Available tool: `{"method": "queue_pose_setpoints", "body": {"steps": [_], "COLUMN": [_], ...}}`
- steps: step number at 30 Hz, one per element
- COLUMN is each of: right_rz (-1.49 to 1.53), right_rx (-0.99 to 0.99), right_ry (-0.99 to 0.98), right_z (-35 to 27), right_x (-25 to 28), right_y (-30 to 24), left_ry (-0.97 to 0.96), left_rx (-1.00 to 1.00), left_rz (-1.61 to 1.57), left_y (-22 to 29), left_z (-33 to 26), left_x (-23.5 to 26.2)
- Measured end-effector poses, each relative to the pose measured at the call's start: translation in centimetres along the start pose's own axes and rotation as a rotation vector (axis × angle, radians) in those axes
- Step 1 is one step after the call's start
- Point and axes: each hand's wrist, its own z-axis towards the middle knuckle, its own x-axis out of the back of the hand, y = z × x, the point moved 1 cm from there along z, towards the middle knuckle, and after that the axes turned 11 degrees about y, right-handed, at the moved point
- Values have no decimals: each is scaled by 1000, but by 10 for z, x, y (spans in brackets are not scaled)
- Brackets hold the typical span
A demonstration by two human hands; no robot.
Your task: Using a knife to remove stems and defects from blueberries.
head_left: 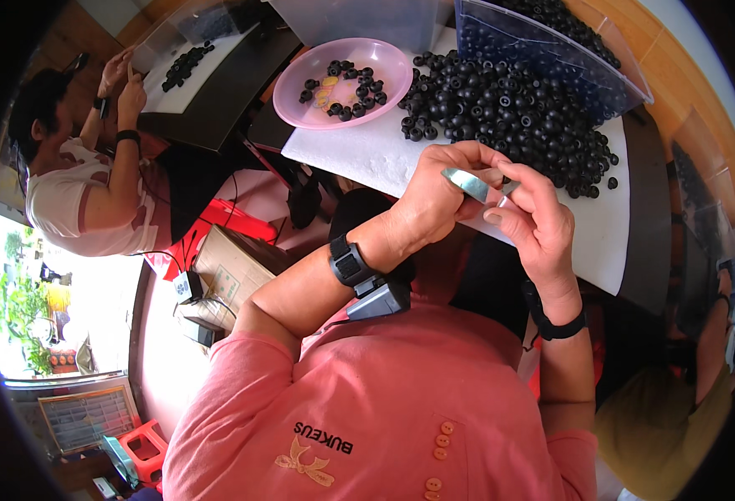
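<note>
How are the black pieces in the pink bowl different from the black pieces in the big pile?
The bowl pieces are few; the pile has loads more. The bowl pieces lie loosely spread; the pile is heaped close together. The bowl pieces share the pink bowl with yellow bits; the pile sits on a white sheet. Both are made of small, roundish black pieces.

Black pieces [505, 100], pink bowl [394, 65], white mat [605, 250], coral shirt [384, 376], brown carton [229, 267].
</note>
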Motion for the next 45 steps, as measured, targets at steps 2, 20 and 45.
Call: {"method": "queue_pose_setpoints", "body": {"steps": [2, 20, 45], "right_rz": [191, 199, 643], "right_rx": [-188, -113, -489], "right_ry": [152, 112, 531], "right_z": [-4, -1, 1], "right_x": [3, 7, 20], "right_y": [3, 2, 11], "left_ry": [26, -23, -95], "left_rx": [-7, 21, -1280], "left_rz": [29, -65, 1513], "left_y": [0, 34, 24], "left_z": [3, -4, 52], "left_x": [2, 14, -26]}}
